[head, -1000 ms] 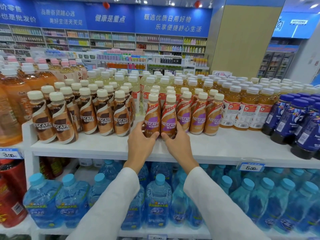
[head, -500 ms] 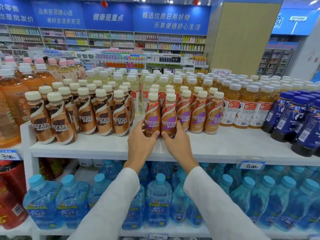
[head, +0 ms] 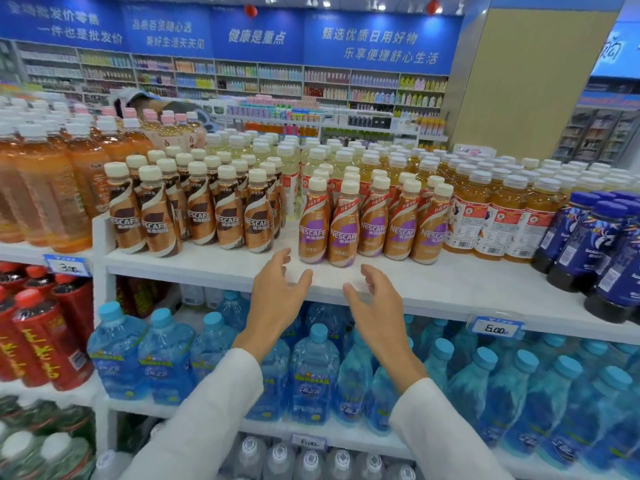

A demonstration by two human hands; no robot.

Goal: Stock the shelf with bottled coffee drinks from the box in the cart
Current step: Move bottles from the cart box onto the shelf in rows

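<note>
The left hand and right hand are hovering before the white shelf, fingers loosely spread, holding nothing. The coffee bottles, reading NESCAFE on purple, are standing upright at the shelf's front, right of the brown NESCAFE bottles. The right price tag is showing 6.00.

The word NESCAFE stood on the small cream-capped brown-labelled coffee bottles and also on the purple-labelled coffee bottles beside them. The blue-and-white left price tag on the shelf edge read 3.00, and the right price tag read 6.00. The blue wall banner carried the white characters 健康是重点. The tall red bottles showed 王老吉 in yellow.
</note>
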